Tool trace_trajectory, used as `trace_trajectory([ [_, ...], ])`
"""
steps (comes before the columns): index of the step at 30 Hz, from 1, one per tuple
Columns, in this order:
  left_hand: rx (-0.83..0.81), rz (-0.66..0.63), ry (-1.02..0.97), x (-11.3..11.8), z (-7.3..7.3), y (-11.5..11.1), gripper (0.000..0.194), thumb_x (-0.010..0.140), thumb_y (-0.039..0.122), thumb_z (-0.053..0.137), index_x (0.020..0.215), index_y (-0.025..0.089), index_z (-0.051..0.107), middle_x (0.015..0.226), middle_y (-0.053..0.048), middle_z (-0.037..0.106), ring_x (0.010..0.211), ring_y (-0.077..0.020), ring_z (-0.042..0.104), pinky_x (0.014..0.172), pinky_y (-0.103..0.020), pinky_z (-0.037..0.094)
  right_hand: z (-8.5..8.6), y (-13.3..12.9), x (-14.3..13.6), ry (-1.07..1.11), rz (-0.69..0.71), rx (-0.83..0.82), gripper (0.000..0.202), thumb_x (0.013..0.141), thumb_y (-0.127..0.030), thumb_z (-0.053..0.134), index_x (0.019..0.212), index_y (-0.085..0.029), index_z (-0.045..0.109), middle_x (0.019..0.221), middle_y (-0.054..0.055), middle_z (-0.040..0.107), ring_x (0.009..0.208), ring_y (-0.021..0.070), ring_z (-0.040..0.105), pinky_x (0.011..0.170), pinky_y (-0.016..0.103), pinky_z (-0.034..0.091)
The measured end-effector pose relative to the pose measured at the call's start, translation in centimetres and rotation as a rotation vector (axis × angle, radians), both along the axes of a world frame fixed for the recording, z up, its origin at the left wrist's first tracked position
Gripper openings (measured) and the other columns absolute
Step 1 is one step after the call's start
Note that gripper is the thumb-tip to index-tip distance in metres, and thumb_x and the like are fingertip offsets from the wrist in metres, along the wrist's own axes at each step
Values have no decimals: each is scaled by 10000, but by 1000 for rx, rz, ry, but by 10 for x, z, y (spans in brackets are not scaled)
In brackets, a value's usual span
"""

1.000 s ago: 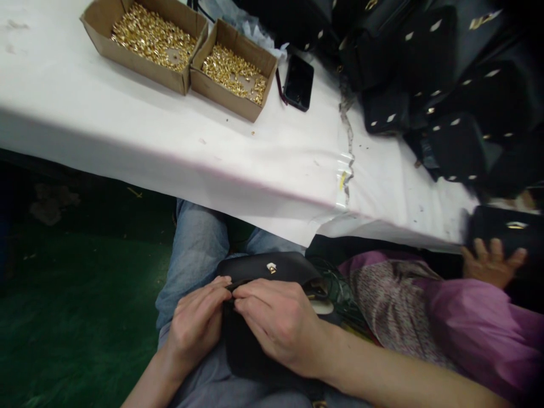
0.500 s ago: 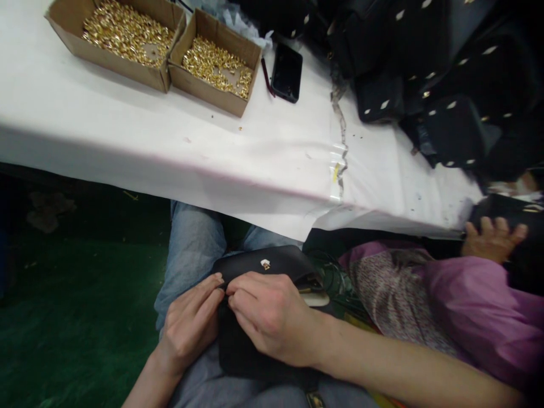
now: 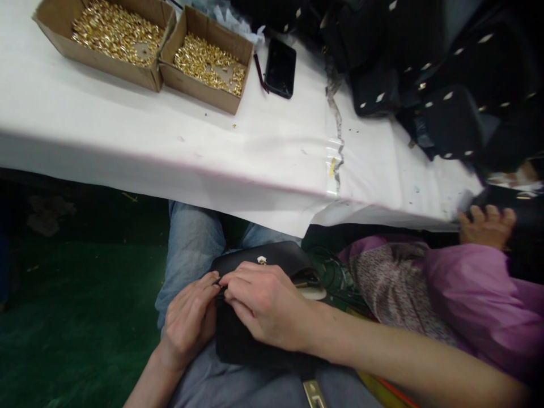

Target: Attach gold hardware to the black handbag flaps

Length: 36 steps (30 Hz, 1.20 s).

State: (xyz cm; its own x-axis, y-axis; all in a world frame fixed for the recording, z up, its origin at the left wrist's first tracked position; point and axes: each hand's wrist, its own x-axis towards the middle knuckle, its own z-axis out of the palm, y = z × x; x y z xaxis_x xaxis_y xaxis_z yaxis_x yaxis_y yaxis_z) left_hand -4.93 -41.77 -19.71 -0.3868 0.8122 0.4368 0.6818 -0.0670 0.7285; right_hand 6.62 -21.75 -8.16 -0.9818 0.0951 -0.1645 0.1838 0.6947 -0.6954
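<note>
A black bag (image 3: 250,345) rests on my lap, with a small white tag and a gold fitting (image 3: 262,260) on its upper face. My left hand (image 3: 189,317) grips the bag's left edge, fingers closed on it. Right beside those fingertips, my right hand (image 3: 266,303) pinches at the same edge. Whether a small part sits between its fingertips is hidden. A gold metal clasp (image 3: 313,393) shows below the bag near my waist.
On the white-covered table (image 3: 170,170) stand two cardboard boxes, a left one (image 3: 102,71) and a right one (image 3: 204,93), holding small gold fittings. A phone (image 3: 280,69) lies beside them. Black bags (image 3: 450,122) pile up at right. A co-worker's hand (image 3: 487,226) rests near the table edge.
My right hand has shifted slightly up and left along the bag's edge, partly covering the gold fitting. More of the gold clasp shows. The view has shifted a little.
</note>
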Motion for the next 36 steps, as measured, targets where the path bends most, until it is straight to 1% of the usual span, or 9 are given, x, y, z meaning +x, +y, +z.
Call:
trace_trajectory([
  [9,36,-7,10,4,-1,-2,535,894,-147,683,1395,40,695,1375,-220,783,1320,-265,763,1141,-362,647,2,-2,0,-74,-25,46,137,1051,-166,633,919,-202,628,904,47,741,841,212,636,745,350,484],
  [15,17,-70,27,1,-4,-10,559,903,-125,679,1434,49,696,1448,-242,742,1377,-316,730,1142,-410,660,-1,-5,1,-85,-53,29,135,1057,-183,665,924,-202,667,880,44,748,832,217,650,754,348,502],
  [18,31,-82,11,0,-4,-11,619,909,-116,675,1502,64,656,1477,-240,728,1389,-328,723,1130,-420,670,3,-12,1,-135,-132,0,148,1073,-185,670,925,-194,679,898,53,750,857,224,684,794,352,541],
  [22,35,-56,-3,0,-6,-11,632,941,-83,658,1541,116,638,1493,-206,730,1375,-323,734,1124,-436,677,12,-25,3,-173,-290,-140,115,1100,-161,617,1095,-193,728,1111,73,792,1049,232,731,996,384,587],
  [25,43,-42,-14,0,-7,-8,579,940,-87,664,1486,107,678,1457,-199,754,1344,-305,754,1123,-415,676,16,-28,7,-197,-357,-188,267,1129,-188,570,1354,-202,713,1370,88,761,1268,243,702,1167,428,542],
  [27,44,-27,-17,-1,-7,-5,539,930,-98,674,1432,96,708,1421,-199,772,1313,-290,772,1117,-394,677,17,-22,9,-211,-365,-188,307,1143,-214,558,1414,-217,703,1429,84,744,1323,249,688,1201,442,522],
  [29,38,-15,-19,-2,-6,-1,513,922,-110,671,1390,95,729,1388,-194,788,1286,-279,786,1103,-375,682,15,-10,9,-227,-347,-187,280,1147,-213,553,1353,-227,742,1377,74,770,1273,249,714,1155,436,549],
  [32,25,-35,-16,-5,-4,1,498,933,-104,654,1380,100,735,1378,-191,794,1274,-282,791,1084,-372,691,7,14,3,-254,-276,-250,273,1157,-202,535,1157,-235,806,1187,46,822,1093,225,760,1025,390,602],
  [36,25,-50,-24,-10,-6,-4,564,944,-86,667,1466,124,699,1420,-185,777,1288,-294,784,1069,-390,700,-10,27,-9,-223,-190,-349,209,1104,-180,651,1040,-233,843,1124,30,826,1117,212,746,1062,367,585],
])
